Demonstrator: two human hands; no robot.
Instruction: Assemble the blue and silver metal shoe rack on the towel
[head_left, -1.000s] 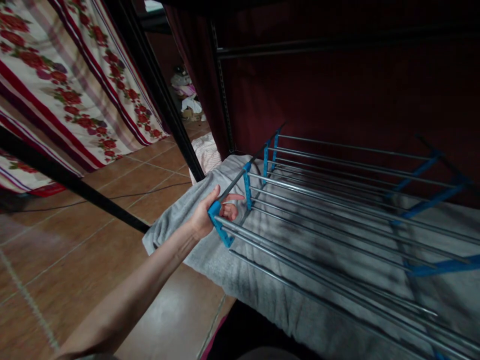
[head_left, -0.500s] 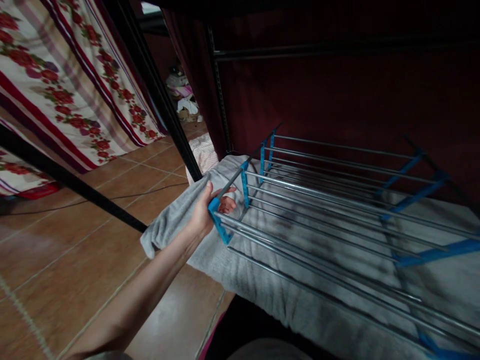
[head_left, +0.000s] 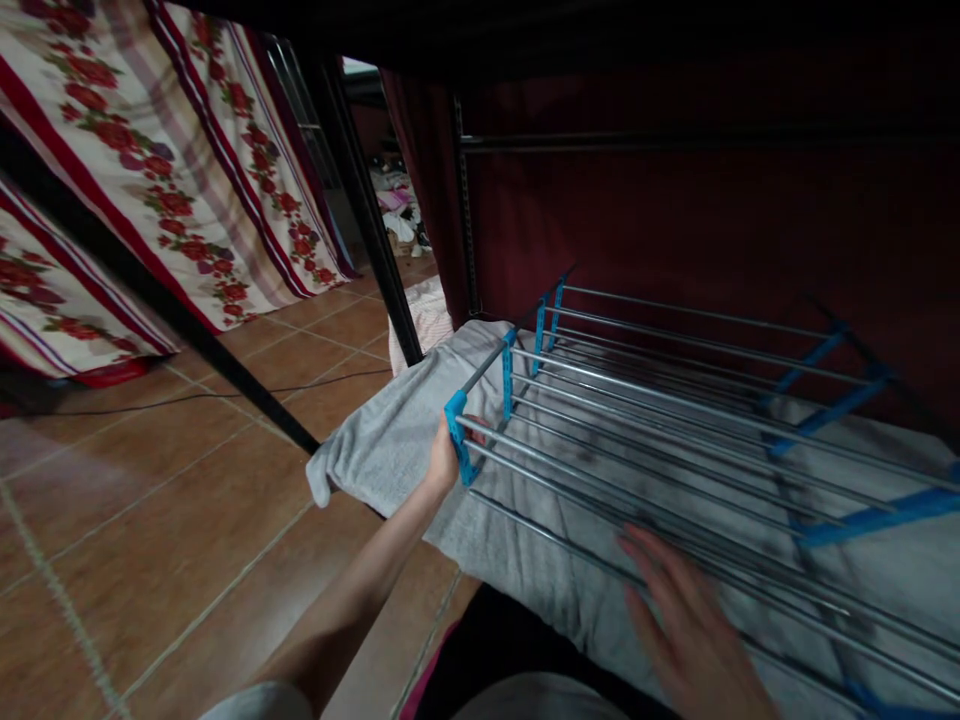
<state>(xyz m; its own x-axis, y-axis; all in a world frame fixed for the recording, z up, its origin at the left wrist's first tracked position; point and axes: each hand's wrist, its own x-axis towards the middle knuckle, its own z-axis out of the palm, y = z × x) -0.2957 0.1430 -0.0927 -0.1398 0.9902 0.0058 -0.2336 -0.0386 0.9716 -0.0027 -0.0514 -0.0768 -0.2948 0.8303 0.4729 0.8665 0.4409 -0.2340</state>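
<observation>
A shoe rack (head_left: 645,372) of thin metal tubes and blue plastic brackets lies across a grey blanket (head_left: 390,440). My left hand (head_left: 447,455) is closed around the blue bracket (head_left: 459,430) at the rack's near left corner, with its fingertips partly hidden behind it. Over the front tubes, my right hand (head_left: 686,610) is slightly blurred, fingers stretched out and the thumb apart. Whether it touches the tubes I cannot tell. More blue brackets (head_left: 877,515) show at the rack's right end, which is blurred.
Black metal posts (head_left: 367,210) rise at the left of the blanket-covered surface. A dark red cloth (head_left: 675,210) hangs behind the rack. Floral curtains (head_left: 187,190) hang at left above the tiled floor (head_left: 187,520), where a thin cable (head_left: 225,397) runs. Folded pale fabric (head_left: 421,320) lies beyond the blanket.
My right hand has come into view from below, over the front tubes. My left hand now sits lower on the corner bracket. The view has shifted, so the scene appears further right.
</observation>
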